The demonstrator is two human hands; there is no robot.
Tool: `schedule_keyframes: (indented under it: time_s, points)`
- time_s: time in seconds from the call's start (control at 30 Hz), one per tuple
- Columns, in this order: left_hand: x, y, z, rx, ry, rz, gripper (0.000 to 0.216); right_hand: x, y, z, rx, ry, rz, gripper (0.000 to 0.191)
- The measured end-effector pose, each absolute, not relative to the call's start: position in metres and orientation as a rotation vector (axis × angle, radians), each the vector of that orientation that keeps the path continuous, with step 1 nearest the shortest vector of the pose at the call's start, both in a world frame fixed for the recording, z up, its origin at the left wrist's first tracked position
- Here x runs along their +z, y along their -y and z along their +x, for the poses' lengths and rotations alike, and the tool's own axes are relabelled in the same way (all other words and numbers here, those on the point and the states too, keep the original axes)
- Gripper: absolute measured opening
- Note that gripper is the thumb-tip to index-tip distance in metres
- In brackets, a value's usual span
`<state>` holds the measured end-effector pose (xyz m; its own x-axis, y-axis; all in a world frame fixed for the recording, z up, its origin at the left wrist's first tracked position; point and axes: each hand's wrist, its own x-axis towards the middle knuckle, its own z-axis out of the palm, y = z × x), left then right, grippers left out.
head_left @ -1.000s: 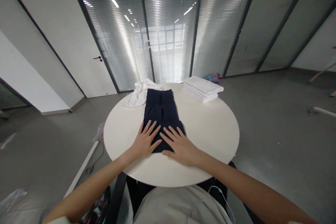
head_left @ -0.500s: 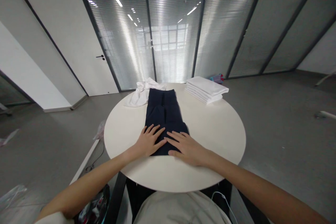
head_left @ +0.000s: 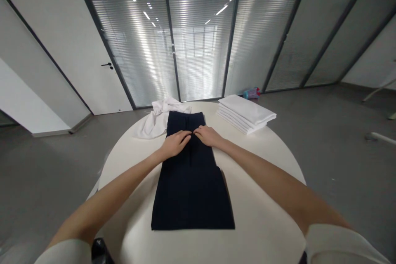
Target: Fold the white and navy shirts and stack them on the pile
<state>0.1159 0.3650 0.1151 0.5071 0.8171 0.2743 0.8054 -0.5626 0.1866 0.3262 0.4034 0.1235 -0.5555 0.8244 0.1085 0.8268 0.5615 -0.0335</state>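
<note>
Closest to us is the near edge of the round white tabletop [head_left: 266,214], and lying on it, running straight away from us, is the dark navy garment [head_left: 192,185]. It's folded into a long flat strip with its near hem square to us, sitting roughly along the middle of the tabletop. Our forearms reach out over it from both sides.

Further up the strip, our left hand [head_left: 174,144] and right hand [head_left: 208,135] rest on the cloth near its far end, palms down, fingers loosely curled rather than spread. The fingertips of the two hands meet, or nearly meet, over the garment's centre line. We can't tell whether they're pinching any fabric or just pressing on it.

Past the hands, a crumpled white cloth [head_left: 153,121] sits at the far left of the tabletop, touching the far corner of the dark garment. On the far right there's a neat stack of folded white cloths [head_left: 246,112], well apart from the garment. Behind the tabletop, on the grey floor by the glass wall, there's a small colourful object [head_left: 251,93], too small to make out.
</note>
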Motion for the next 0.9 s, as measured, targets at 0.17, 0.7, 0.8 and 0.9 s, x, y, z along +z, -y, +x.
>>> schedule_keyframes:
  time_s: [0.17, 0.7, 0.8, 0.9]
  points:
    - [0.15, -0.455, 0.091, 0.271, -1.76, 2.754, 0.055, 0.138, -0.49, 0.324, -0.053, 2.636, -1.547, 0.049]
    - [0.149, -0.535, 0.105, -0.042, -1.904, 2.808, 0.037, 0.141, -0.556, 0.319, 0.009, 2.539, -1.797, 0.063]
    - [0.169, -0.516, 0.103, 0.079, -1.961, 2.855, 0.032, 0.166, -0.534, 0.319, -0.13, 2.468, -1.729, 0.048]
    - [0.189, -0.481, 0.101, 0.261, -2.04, 2.908, 0.031, 0.193, -0.496, 0.32, -0.338, 2.416, -1.581, 0.038]
